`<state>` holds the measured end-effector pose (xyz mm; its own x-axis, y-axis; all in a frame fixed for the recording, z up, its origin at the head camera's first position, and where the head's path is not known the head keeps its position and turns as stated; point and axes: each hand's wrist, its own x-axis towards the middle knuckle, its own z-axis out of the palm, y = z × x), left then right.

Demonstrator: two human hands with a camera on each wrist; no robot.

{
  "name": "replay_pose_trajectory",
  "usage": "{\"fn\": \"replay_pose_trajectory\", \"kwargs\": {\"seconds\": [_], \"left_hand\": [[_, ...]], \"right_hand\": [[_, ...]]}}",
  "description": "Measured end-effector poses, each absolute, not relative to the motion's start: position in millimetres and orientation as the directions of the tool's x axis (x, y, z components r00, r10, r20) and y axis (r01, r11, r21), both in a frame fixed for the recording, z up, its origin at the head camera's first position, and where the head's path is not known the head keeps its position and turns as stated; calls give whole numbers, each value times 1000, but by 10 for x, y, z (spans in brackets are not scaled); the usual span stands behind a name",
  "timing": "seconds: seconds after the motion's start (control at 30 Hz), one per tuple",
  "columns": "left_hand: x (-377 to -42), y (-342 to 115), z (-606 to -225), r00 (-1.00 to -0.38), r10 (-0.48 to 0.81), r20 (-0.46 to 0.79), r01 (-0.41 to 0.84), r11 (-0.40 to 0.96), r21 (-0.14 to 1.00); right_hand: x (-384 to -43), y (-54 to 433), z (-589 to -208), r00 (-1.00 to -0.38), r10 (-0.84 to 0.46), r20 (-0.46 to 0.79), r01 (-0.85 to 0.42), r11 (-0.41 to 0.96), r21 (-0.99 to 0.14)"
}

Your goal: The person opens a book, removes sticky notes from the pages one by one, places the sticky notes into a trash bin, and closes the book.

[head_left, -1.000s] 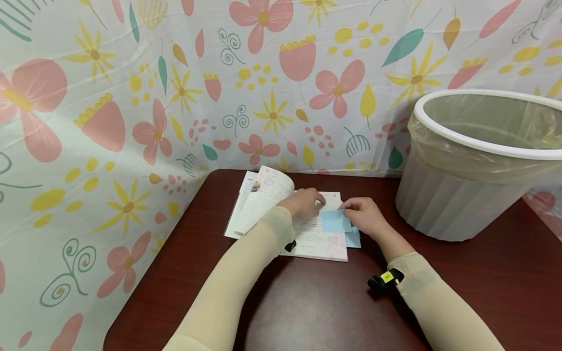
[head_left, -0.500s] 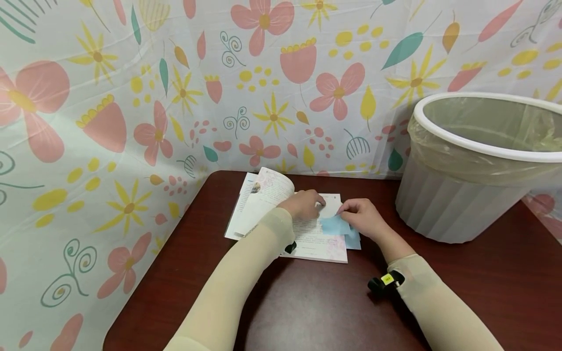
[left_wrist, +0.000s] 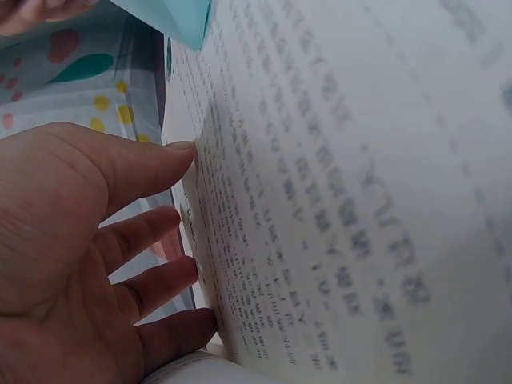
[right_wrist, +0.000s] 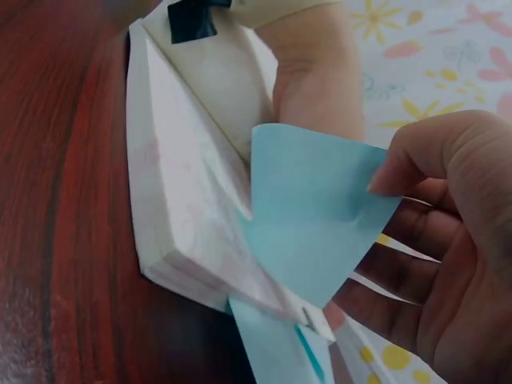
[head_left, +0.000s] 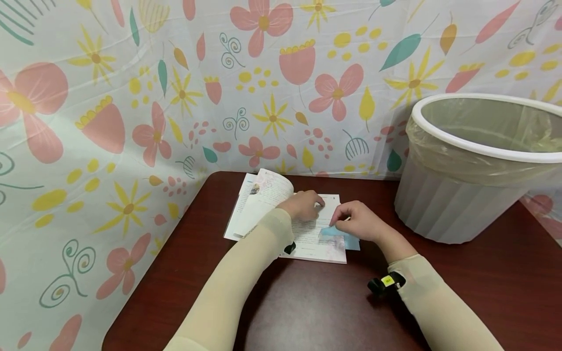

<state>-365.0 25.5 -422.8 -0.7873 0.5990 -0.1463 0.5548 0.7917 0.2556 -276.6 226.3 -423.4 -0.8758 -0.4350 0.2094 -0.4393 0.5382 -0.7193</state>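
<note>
blue note (right_wrist: 308,204) steeper, lined bin (head_left: 452,209) apart

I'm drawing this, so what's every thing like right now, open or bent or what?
Book: open
Upper blue paper: bent, pinched by right hand
Lower blue paper: sticking out past book's edge
Left hand: touching book
Bin: upright, lined with bag
Flowered cloth: hanging, creased

Book (head_left: 316,251) on the table (head_left: 307,302), paper note (head_left: 330,231) over its right-hand page; bin (head_left: 448,209) to the right, cloth (head_left: 268,105) behind
</note>
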Motion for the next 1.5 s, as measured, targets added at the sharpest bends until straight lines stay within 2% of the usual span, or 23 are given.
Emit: {"fn": "replay_pose_trajectory", "kwargs": {"seconds": [0.47,0.83,1.13,1.4,1.5], "left_hand": [[-3606,235,-4177,-790,594,-154,540,792,285],[-3599,234,-4198,-796,588,-144,534,794,292],[-3640,244,-4216,-798,583,-152,527,798,292],[-3616,233,-4206,-796,580,-173,516,800,307],[-3622,217,-4209,-791,585,-179,519,797,309]], "right_hand": [[-2660,2208,-4049,-852,-476,218,-465,499,-731],[-2453,2109,-3785,-848,-441,293,-503,499,-706],[-2197,2278,-3275,-817,-450,361,-573,560,-598],[-2052,2583,-2508,-743,-547,386,-669,598,-440],[-2042,2689,-2202,-736,-549,397,-676,628,-384]]}}
